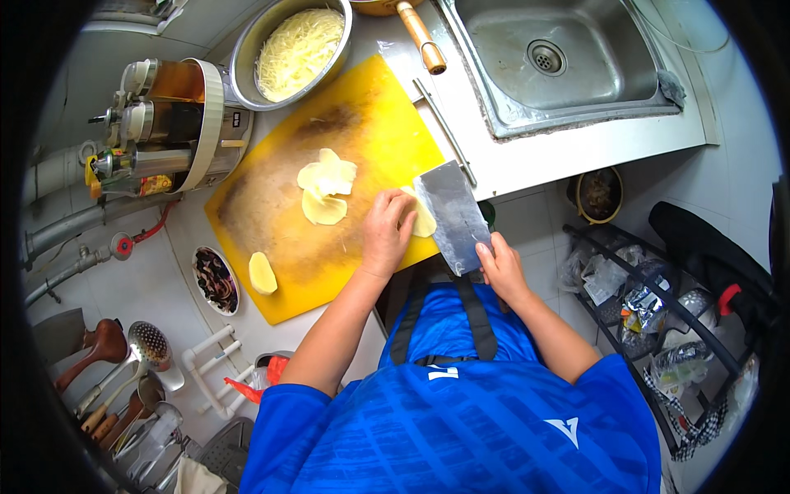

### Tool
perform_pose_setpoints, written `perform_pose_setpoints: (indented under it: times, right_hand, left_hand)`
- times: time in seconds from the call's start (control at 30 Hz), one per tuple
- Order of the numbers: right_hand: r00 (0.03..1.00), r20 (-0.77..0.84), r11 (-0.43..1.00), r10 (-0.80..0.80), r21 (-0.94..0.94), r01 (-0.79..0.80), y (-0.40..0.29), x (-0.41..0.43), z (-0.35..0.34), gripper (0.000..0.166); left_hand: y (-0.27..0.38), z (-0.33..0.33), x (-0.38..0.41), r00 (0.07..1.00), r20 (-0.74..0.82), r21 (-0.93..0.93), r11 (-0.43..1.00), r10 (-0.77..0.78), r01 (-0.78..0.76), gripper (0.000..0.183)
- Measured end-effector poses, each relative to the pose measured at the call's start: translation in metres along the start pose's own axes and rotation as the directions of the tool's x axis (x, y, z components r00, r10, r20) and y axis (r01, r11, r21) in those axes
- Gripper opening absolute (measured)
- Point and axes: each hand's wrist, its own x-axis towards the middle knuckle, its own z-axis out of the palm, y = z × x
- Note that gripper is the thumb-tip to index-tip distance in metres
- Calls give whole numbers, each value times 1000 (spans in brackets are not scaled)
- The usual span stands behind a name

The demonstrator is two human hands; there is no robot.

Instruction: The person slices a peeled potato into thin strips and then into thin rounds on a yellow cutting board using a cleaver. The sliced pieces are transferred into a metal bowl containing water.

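My right hand [503, 265] grips the handle of a broad-bladed cleaver [453, 213]. The blade hangs just off the right edge of a yellow cutting board [395, 117], close beside pale potato slices [424, 219]. On those slices rest the bent fingers and thumb of my left hand [387, 231], which partly hide them. A small pile of thin potato slices [325, 185] lies at the middle of the board. Near its lower left corner is a single oval potato piece [263, 273]. Dark stains mark the board's surface.
Shredded potato fills a metal bowl [237, 80] behind the board. Bottles stand in a condiment rack [213, 123] at the left, above a dish of dark food [216, 281]. A wooden-handled pan [421, 37], a metal bar [444, 133] and a steel sink [568, 105] lie right.
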Motion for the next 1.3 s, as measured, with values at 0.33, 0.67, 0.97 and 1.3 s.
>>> perform_pose_setpoints:
  times: [0.33,0.67,0.97,1.3]
  right_hand:
    - [1000,11,991,-4,-135,6,-12,11,-7,30]
    - [1000,-11,937,-23,-348,18,-37,10,-13,30]
    - [999,-8,933,-37,-359,32,-31,7,-8,31]
    - [999,-12,936,-33,-351,26,-28,5,-4,30]
  left_hand:
    - [-8,1,-2,999,28,-77,996,-46,48,23]
    - [-14,0,-5,1000,-2,-45,999,10,-10,20]
    - [-16,-3,-13,999,-4,-74,997,-37,36,16]
    - [-16,-3,-13,998,-8,-98,993,-61,60,15]
